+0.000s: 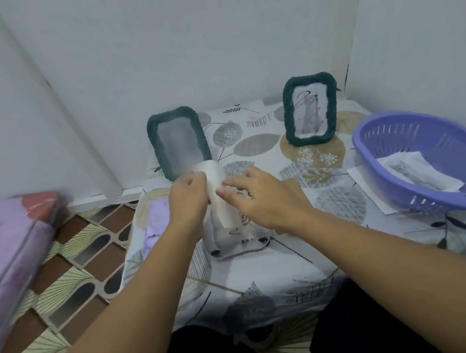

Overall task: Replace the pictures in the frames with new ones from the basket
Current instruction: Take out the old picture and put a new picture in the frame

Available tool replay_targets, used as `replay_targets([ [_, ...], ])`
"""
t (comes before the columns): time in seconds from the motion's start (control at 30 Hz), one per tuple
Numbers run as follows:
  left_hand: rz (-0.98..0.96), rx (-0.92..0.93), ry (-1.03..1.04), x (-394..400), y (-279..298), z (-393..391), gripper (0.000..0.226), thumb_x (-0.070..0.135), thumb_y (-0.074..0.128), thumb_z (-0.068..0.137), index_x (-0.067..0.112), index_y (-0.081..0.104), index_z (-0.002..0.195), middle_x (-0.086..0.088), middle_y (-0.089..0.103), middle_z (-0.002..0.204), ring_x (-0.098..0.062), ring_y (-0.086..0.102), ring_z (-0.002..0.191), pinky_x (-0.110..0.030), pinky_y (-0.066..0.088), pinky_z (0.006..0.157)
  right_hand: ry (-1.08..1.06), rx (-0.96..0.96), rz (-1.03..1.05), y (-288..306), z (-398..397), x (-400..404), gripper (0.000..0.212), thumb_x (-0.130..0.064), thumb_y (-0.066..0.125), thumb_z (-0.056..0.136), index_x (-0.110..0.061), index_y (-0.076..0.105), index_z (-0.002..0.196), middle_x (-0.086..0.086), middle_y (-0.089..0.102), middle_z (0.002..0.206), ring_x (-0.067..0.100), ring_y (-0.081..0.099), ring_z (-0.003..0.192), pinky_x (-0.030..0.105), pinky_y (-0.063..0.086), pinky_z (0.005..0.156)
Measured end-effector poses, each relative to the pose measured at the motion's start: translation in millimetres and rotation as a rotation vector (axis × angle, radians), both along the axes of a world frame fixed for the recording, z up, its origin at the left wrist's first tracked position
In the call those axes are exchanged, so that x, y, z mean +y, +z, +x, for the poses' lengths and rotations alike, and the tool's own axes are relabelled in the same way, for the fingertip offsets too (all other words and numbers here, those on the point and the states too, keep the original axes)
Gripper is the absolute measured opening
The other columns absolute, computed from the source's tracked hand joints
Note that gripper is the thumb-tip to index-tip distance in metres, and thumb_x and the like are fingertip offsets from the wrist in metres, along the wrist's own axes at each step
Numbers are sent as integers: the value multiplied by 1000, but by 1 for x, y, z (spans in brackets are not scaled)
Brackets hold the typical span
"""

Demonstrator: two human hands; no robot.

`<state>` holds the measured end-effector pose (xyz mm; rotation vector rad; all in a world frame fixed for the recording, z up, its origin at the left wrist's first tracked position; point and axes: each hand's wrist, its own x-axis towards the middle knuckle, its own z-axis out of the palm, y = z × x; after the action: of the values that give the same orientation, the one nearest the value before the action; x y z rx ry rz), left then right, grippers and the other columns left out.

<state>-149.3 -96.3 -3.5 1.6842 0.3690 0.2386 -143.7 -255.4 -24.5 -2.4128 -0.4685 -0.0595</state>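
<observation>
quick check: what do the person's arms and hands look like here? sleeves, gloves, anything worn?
Both forearms are bare up to the frame edge: no sleeves in view. The left hand and right hand are bare too, with no gloves. No watch, bracelet or ring shows, though motion blur softens the fingers, so small details cannot be ruled out.
</observation>
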Motion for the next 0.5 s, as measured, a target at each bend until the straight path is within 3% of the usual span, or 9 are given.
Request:
replay_targets([
  [0.13,-93,87,-43,10,-8,5,11,16,47,97,18,49,87,-2,42,73,-17,37,65,-29,33,57,-115,212,295,-6,10,0,55,-65,48,99,-32,55,143,-2,56,134,15,59,120,42,46,108],
  [0.23,-94,132,-78,16,-15,6,17,17,48,102,18,53,85,1,44,70,-14,38,59,-25,32,51,-177,478,530,-10,15,0,49,-52,61,96,-34,50,141,-6,66,121,16,66,110,45,51,104],
  [0.4,49,153,-90,25,-27,4,20,26,53,105,10,65,102,-2,57,76,-14,48,59,-23,35,43,-209,510,601,-20,19,-7,30,-18,71,95,-24,63,124,4,74,100,11,73,77,44,61,91],
  [0.5,19,146,-103,30,-39,3,15,25,67,98,14,66,108,-6,71,89,-17,64,69,-30,53,56,-242,478,562,-28,19,-7,26,-20,75,90,-30,64,112,4,76,98,16,75,77,47,61,88],
])
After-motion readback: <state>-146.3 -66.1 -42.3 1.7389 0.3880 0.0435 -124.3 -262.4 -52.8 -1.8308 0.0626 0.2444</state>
